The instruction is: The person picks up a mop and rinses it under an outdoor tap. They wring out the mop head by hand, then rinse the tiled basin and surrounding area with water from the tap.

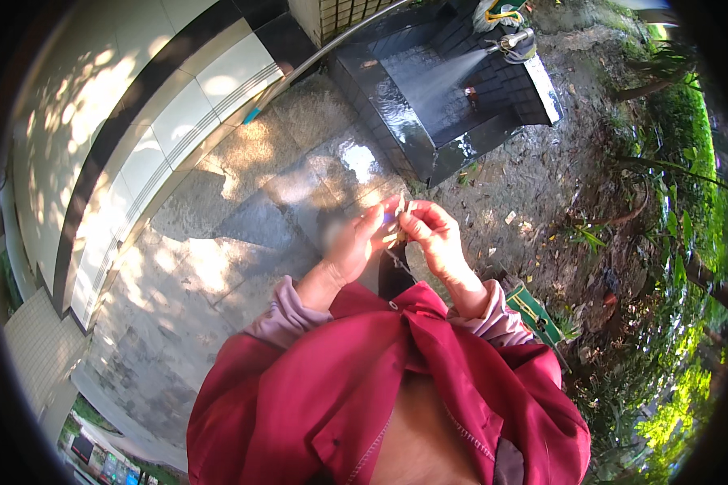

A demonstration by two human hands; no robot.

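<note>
My left hand (359, 242) and my right hand (435, 236) meet in front of my chest. Between their fingertips is a small bunch of metal pieces that look like keys (401, 209), with a bluish-purple bit among them. My right thumb and forefinger pinch one pale piece, while the left fingers hold the bunch from the other side. A thin cord or chain (402, 260) trails below it. The fingers hide much of the bunch. Both wrists come out of rolled pinkish cuffs under a dark red jacket (315, 388).
Ahead, a metal tap (512, 41) sprays water into a dark-tiled basin (403, 115). A long metal pole (321, 54) slants beside a tiled ledge (182, 115). Wet paving (261, 224) lies left, bare soil (509, 182) and plants right. A green yellow-edged object (531, 312) sits by my right sleeve.
</note>
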